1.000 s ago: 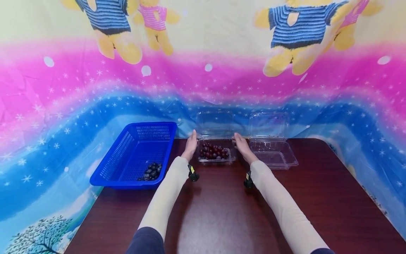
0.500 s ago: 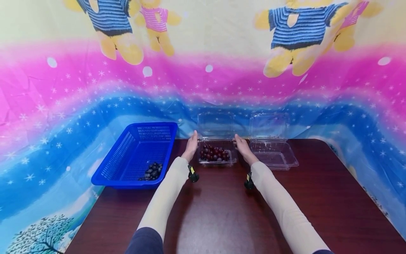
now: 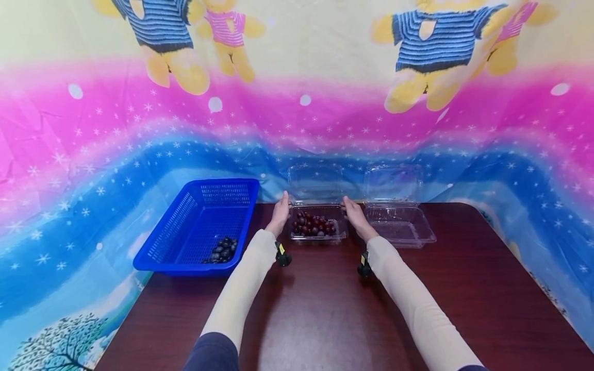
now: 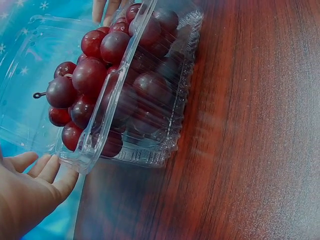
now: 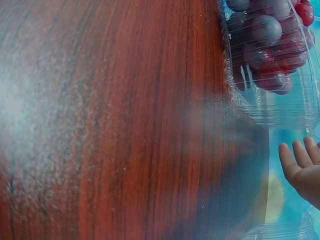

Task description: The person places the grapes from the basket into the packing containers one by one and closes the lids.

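Red grapes lie in a clear plastic clamshell box at the table's back edge, its clear lid raised behind it. My left hand is at the box's left side; in the left wrist view its fingertips touch the corner by the hinge, fingers extended. On the opposite side is my right hand, its fingers slightly bent beside the box's end; whether they touch it is hard to tell. Neither hand grips anything.
To the right stands a second clear clamshell box with its lid up. A blue plastic basket on the left holds dark grapes. Behind the dark wooden table hangs a printed cloth.
Very little differs. The grape box's front right corner is slightly farther right and nearer than a second ago, and both hands stay at its sides.
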The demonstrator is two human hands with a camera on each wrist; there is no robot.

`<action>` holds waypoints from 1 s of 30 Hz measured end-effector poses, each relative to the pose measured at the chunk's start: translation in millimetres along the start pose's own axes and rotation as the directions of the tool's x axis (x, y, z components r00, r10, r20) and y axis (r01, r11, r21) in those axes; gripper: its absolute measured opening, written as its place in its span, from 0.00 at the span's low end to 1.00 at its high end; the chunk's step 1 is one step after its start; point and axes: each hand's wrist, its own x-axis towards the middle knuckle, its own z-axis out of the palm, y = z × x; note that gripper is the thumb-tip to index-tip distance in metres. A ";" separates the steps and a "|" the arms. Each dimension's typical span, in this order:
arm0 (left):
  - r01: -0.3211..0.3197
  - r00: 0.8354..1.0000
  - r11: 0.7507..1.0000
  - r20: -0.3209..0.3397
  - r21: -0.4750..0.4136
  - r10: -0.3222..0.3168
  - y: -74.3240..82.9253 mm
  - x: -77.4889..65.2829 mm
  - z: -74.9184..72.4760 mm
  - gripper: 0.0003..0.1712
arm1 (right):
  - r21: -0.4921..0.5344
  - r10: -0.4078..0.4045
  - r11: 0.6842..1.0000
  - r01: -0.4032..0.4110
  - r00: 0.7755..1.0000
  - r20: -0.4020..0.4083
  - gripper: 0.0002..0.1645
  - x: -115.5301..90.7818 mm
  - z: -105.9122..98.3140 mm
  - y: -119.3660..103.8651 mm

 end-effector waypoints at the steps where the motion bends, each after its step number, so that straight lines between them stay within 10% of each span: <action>1: 0.009 1.000 1.000 -0.002 -0.006 -0.009 -1.8 2.1 0.0 0.48 | 0.000 -0.001 1.000 0.001 1.000 -0.002 0.38 -0.1 0.2 0.0; 21: -0.025 0.999 0.998 0.034 -0.063 0.028 -0.3 -3.1 -6.9 0.42 | -0.007 -0.008 1.000 0.008 0.999 -0.036 0.37 -0.2 -0.9 0.3; 26: -0.005 0.999 1.000 -0.047 0.005 0.005 7.0 -7.3 -2.7 0.43 | 0.000 -0.024 1.000 0.024 0.999 -0.021 0.34 -0.5 -1.8 -0.4; 30: 0.022 0.999 1.000 -0.032 0.022 -0.021 -6.1 12.1 -1.5 0.44 | 0.005 -0.040 0.999 0.040 0.999 -0.015 0.34 -1.3 -2.3 -2.3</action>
